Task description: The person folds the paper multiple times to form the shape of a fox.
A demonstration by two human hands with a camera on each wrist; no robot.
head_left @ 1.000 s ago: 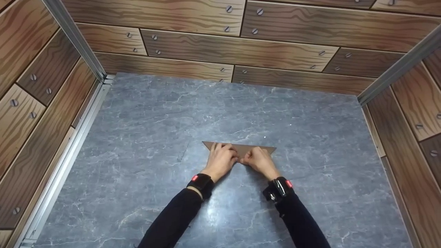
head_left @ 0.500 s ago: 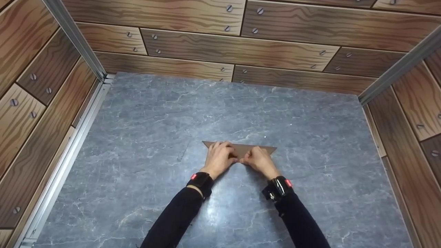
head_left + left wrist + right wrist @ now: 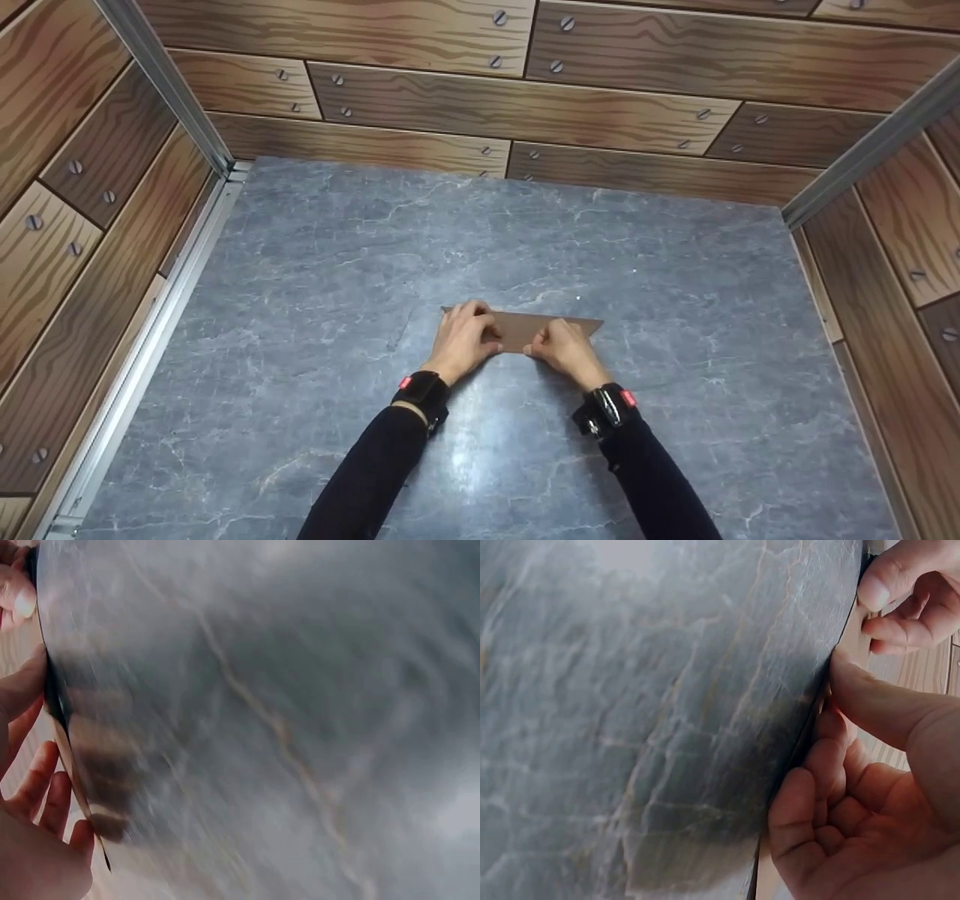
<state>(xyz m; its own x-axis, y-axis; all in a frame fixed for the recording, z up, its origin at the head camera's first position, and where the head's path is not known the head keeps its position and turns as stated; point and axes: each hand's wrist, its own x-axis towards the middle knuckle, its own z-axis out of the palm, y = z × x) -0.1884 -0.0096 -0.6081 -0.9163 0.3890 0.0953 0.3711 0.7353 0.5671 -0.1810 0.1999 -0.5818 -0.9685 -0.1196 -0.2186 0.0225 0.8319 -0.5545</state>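
A piece of brown paper [image 3: 516, 331], trapezoid in outline and apparently folded, lies mid-surface with its long side away from me. My left hand [image 3: 461, 337] covers its left part, thumb at the near edge and fingers bent over the sheet. At the right part, my right hand [image 3: 564, 349] pinches the near edge between thumb and curled forefinger. In the left wrist view, a dark gap shows under the paper's edge beside the left fingers [image 3: 37, 772]. The right wrist view has the right thumb [image 3: 870, 694] on the paper strip [image 3: 853, 634].
The grey marbled surface [image 3: 360, 247] extends around the hands. Wood-patterned panels [image 3: 420, 97] wall it at the back, left and right, with metal rails [image 3: 169, 262] at the corners and left edge. Both wrists carry black strapped cameras [image 3: 421, 397].
My left hand has slid left along the paper, baring more of its middle and covering most of its left point. The right hand has stayed in place.
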